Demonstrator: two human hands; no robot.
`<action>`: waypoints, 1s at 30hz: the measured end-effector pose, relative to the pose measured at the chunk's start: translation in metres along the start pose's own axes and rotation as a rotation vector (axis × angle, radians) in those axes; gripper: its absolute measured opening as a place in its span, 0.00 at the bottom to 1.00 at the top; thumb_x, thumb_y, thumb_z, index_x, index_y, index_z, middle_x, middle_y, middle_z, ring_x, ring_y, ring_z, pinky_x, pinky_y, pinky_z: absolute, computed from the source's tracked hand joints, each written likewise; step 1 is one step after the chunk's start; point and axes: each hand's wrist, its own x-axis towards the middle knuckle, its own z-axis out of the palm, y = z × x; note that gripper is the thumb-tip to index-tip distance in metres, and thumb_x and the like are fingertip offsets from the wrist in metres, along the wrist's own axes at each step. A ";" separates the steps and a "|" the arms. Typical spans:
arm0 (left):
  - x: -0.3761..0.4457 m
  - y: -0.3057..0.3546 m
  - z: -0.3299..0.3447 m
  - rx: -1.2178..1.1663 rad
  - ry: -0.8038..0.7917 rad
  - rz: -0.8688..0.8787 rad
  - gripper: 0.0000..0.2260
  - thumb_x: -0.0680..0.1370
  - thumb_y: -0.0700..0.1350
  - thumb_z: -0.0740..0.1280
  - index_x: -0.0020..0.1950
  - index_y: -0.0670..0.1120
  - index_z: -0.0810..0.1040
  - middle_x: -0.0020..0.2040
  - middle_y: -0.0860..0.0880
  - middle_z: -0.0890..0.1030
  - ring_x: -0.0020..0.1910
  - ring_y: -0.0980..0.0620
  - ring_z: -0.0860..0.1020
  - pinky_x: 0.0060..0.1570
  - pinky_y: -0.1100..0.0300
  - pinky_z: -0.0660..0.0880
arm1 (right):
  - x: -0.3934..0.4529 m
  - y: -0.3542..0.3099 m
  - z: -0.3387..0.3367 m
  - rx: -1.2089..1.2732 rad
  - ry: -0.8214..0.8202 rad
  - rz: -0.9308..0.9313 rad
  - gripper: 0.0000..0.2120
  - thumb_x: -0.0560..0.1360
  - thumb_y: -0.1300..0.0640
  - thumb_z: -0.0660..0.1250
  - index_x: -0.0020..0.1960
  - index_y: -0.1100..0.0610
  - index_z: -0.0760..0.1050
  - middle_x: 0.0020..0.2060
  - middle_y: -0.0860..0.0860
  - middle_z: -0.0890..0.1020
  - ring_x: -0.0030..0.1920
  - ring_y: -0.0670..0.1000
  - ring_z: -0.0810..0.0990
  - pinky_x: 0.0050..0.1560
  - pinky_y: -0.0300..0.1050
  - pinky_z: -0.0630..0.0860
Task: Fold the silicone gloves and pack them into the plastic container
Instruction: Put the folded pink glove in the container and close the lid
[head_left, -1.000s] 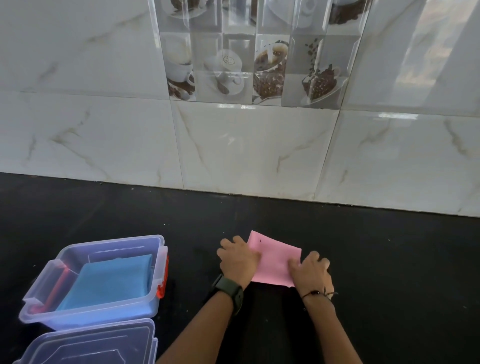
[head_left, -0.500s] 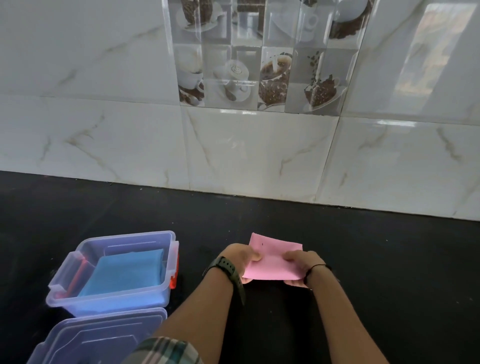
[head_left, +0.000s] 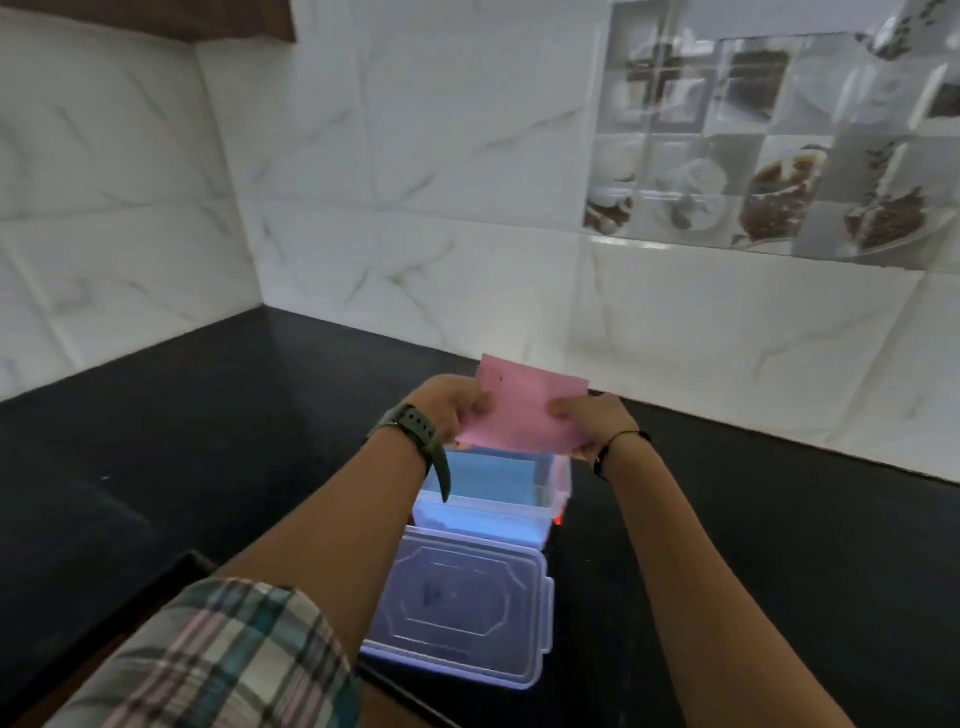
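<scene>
Pink folded glove (head_left: 524, 410) is held up in the air by both hands, above the open plastic container (head_left: 550, 506) and clear of the black tabletop (head_left: 208, 426). In the head view, the left hand (head_left: 452, 410) pinches the glove's left edge, thumb on top and fingers curled beneath. The right hand (head_left: 592, 423) clamps the right edge the same way, with its thumb lying on the pink surface. The glove is a flat rectangle, tilted so its far edge stands higher than its near one.

The container sits on the tabletop just below the hands, and a folded blue glove (head_left: 493, 480) lies flat inside it. An orange-red latch (head_left: 560, 517) shows at its right side. The clear lid (head_left: 462, 608) lies on the tabletop touching the container's near wall, towards the person.

A dark watch (head_left: 415, 426) is strapped round the left wrist and a thin dark band (head_left: 618, 439) circles the right wrist. A plaid sleeve (head_left: 223, 660) covers the left upper arm. White marbled wall tiles (head_left: 415, 208) rise behind the tabletop, with coffee-themed picture tiles (head_left: 769, 156) at upper right.
</scene>
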 end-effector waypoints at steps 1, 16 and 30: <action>0.000 -0.008 -0.014 0.015 0.030 0.002 0.15 0.77 0.34 0.63 0.63 0.32 0.74 0.55 0.38 0.75 0.56 0.41 0.73 0.65 0.43 0.70 | 0.002 0.007 0.017 -0.035 0.003 0.003 0.22 0.69 0.66 0.70 0.60 0.72 0.70 0.57 0.64 0.77 0.56 0.63 0.77 0.56 0.61 0.76; 0.055 -0.076 -0.017 0.124 0.028 0.150 0.08 0.75 0.34 0.57 0.47 0.42 0.74 0.47 0.43 0.74 0.46 0.46 0.73 0.44 0.59 0.69 | 0.014 0.066 0.060 -0.659 0.366 -0.227 0.16 0.74 0.58 0.64 0.58 0.66 0.70 0.43 0.58 0.76 0.41 0.55 0.75 0.40 0.45 0.72; 0.082 -0.103 -0.011 1.318 0.006 0.804 0.15 0.80 0.35 0.54 0.61 0.40 0.77 0.61 0.42 0.78 0.60 0.45 0.75 0.61 0.57 0.67 | 0.009 0.065 0.067 -1.649 0.004 -0.330 0.17 0.80 0.55 0.54 0.66 0.57 0.70 0.62 0.58 0.76 0.62 0.56 0.72 0.64 0.50 0.67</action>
